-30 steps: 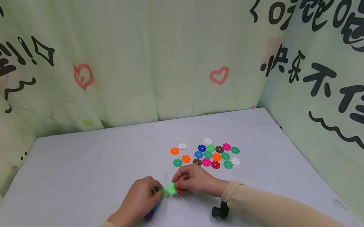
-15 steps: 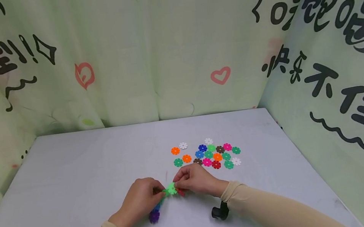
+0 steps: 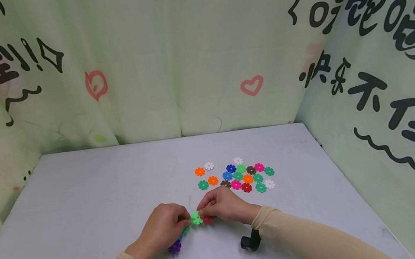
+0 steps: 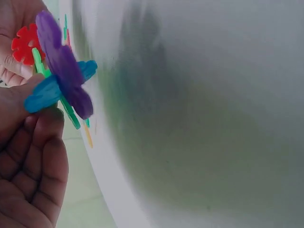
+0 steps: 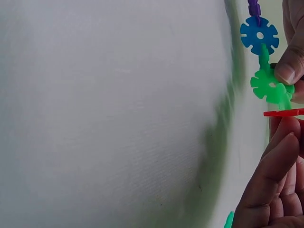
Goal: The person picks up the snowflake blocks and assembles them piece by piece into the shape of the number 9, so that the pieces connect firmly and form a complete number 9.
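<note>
A short chain of slotted, flower-shaped plastic discs hangs between my two hands, just above the table. It runs from a purple disc [image 4: 64, 66] through a blue disc [image 5: 260, 35] and green pieces to a red disc [image 4: 27, 45]. My left hand [image 3: 162, 228] pinches the chain at the light green disc [image 5: 267, 86], thumb on its face in the right wrist view. My right hand [image 3: 223, 206] pinches the red disc, which stands edge-on against a green piece. Fingers partly cover the joints, so how deep the slots sit cannot be seen.
Loose discs in many colours lie flat beyond my right hand, among them an orange disc [image 3: 212, 181], a dark red disc [image 3: 246, 187] and a white disc [image 3: 209, 165]. The white table [image 3: 101, 191] is bordered by a printed curtain [image 3: 136, 69] behind and at the sides.
My left hand has shifted slightly right along the chain, and the purple end has swung into view below it. The light green disc sits a little lower. My right hand stays nearly still.
</note>
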Demonstrator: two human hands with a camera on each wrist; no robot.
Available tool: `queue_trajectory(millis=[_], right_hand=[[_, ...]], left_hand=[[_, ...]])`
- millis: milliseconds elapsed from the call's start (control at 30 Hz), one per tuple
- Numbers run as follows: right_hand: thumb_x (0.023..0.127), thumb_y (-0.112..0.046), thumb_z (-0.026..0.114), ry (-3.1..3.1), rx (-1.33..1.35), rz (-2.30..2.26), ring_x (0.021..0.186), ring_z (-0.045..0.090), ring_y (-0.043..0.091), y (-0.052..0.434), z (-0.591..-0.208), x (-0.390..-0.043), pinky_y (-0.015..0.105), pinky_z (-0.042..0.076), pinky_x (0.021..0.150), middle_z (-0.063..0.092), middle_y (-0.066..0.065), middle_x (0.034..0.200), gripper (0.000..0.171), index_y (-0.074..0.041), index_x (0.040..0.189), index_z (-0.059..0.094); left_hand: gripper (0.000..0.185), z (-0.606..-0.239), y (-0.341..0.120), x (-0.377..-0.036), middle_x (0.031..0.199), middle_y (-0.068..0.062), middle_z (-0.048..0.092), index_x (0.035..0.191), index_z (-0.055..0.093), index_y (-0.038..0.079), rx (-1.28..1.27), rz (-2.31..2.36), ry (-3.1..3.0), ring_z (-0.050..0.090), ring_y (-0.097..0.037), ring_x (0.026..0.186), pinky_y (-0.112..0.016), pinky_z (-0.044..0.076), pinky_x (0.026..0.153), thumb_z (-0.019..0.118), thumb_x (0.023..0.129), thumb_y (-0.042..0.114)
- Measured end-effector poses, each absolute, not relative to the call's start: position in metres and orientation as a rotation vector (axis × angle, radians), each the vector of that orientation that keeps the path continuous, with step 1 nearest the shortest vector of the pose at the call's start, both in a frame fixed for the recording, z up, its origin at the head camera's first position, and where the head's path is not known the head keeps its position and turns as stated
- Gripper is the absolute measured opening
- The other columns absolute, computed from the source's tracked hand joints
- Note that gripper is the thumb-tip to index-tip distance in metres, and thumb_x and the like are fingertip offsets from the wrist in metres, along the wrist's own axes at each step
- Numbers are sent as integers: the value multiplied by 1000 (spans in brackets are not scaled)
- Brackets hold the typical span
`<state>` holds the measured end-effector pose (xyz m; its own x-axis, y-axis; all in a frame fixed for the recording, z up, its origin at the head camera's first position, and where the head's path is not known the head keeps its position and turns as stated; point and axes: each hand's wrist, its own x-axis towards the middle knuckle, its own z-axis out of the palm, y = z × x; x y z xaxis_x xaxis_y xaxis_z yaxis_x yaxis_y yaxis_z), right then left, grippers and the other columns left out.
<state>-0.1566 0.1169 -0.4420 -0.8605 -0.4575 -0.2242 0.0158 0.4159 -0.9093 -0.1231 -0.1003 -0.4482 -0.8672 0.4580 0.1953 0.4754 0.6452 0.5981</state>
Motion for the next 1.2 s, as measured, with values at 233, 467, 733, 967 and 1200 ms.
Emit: queue_trajectory(millis=[233, 467, 733, 967, 1200], right_hand=[[91, -13, 74, 2223, -412, -1405, 67, 67, 17, 121, -447, -161, 29, 56, 67, 72, 5, 75, 8, -5, 94, 77], [95, -16, 70, 2223, -425, -1392, 70, 67, 19, 127, -451, -162, 29, 56, 68, 72, 4, 80, 12, -6, 98, 76], [95, -17, 70, 2239, -415, -1359, 76, 68, 19, 131, -450, -161, 30, 56, 72, 72, 3, 83, 12, -8, 100, 74], [95, -18, 69, 2304, -419, -1285, 80, 68, 19, 146, -448, -162, 31, 55, 74, 71, 3, 86, 12, -8, 101, 73], [94, -17, 70, 2383, -425, -1228, 82, 67, 18, 171, -444, -166, 31, 54, 74, 70, 2, 86, 13, -7, 102, 72]], left_hand=[[15, -450, -101, -124, 71, 14, 61, 75, 72, 16, -764, -1011, -2841, 51, -2, 62, -24, 48, 60, 83, 79, 7], [15, -453, -103, -126, 70, 16, 58, 75, 71, 19, -707, -963, -2874, 50, -2, 61, -24, 46, 59, 84, 79, 11], [16, -451, -103, -126, 69, 16, 58, 75, 70, 19, -665, -962, -2897, 50, -2, 61, -24, 47, 60, 84, 79, 11], [16, -450, -102, -126, 68, 15, 57, 74, 70, 20, -639, -931, -2959, 49, -4, 61, -25, 46, 61, 83, 80, 13], [16, -451, -104, -124, 67, 15, 55, 73, 69, 19, -627, -918, -2959, 49, -5, 61, -25, 45, 59, 81, 79, 11]])
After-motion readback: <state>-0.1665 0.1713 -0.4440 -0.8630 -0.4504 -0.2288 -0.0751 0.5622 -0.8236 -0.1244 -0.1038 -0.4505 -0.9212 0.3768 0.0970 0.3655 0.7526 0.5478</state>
